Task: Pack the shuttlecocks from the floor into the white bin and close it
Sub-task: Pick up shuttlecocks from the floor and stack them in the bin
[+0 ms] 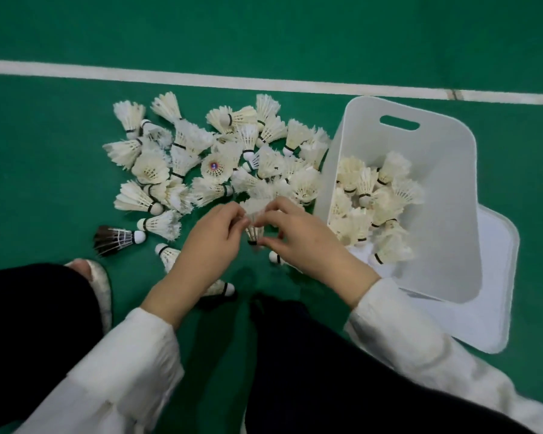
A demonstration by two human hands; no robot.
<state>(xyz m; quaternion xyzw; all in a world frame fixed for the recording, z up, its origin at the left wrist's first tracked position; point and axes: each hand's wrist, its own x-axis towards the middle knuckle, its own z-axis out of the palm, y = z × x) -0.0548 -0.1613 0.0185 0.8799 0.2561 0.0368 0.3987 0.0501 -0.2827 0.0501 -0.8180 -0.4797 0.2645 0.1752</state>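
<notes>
Evidently mid-gathering, the left hand (210, 245) and right hand (308, 245) both pinch one shuttlecock (255, 227) over the floor pile (182, 164), just left of the open, part-filled bin (436, 145), so next it must travel right and drop in, with the lid (489, 277) lying underneath.

Green court floor (295, 32), white boundary line (170, 77) across.

Feathered shuttlecocks (215, 166) heaped loose, open white bin (436, 145) part-filled just beside
</notes>
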